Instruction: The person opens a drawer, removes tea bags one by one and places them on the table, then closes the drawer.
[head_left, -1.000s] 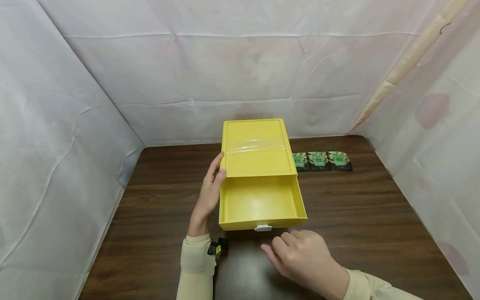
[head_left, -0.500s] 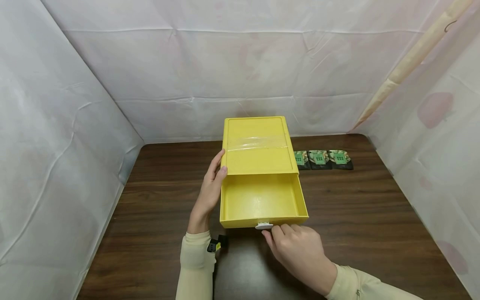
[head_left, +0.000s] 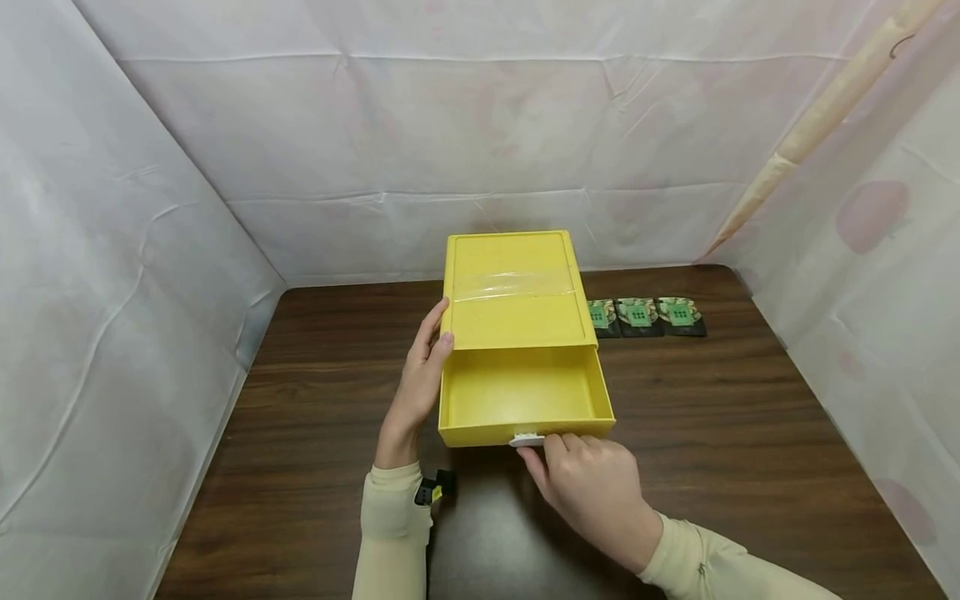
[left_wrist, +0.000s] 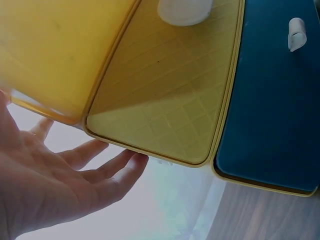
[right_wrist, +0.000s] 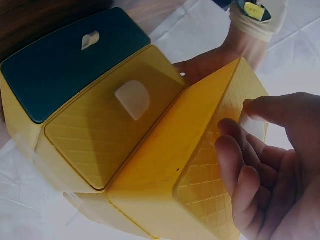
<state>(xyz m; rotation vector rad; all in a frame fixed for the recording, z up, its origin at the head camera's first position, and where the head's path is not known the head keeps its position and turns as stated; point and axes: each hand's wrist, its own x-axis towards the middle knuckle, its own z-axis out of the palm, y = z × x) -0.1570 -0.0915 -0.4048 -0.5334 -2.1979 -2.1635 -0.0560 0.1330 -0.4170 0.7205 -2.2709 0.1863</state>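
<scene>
A yellow drawer cabinet (head_left: 517,321) stands on the table, with its top drawer (head_left: 480,437) pulled partway out. The drawer's visible inside holds nothing. My right hand (head_left: 592,487) pinches the white handle (head_left: 524,439) on its front between thumb and curled fingers. Against the cabinet's left side my left hand (head_left: 416,383) rests, its fingers extended along the wall and the thumb near the top front edge. In the right wrist view, a lower yellow drawer (right_wrist: 90,145) and a teal drawer (right_wrist: 55,75) are closed beneath the pulled one.
Three dark packets with green labels (head_left: 637,312) lie in a row right of the cabinet, the nearest partly hidden by it. The wooden table (head_left: 315,400) is bordered by pale fabric walls (head_left: 480,133) at the back and sides.
My right hand has come up to the handle and taken hold of it. The drawer has slid slightly inward. My left hand has stayed on the cabinet's side.
</scene>
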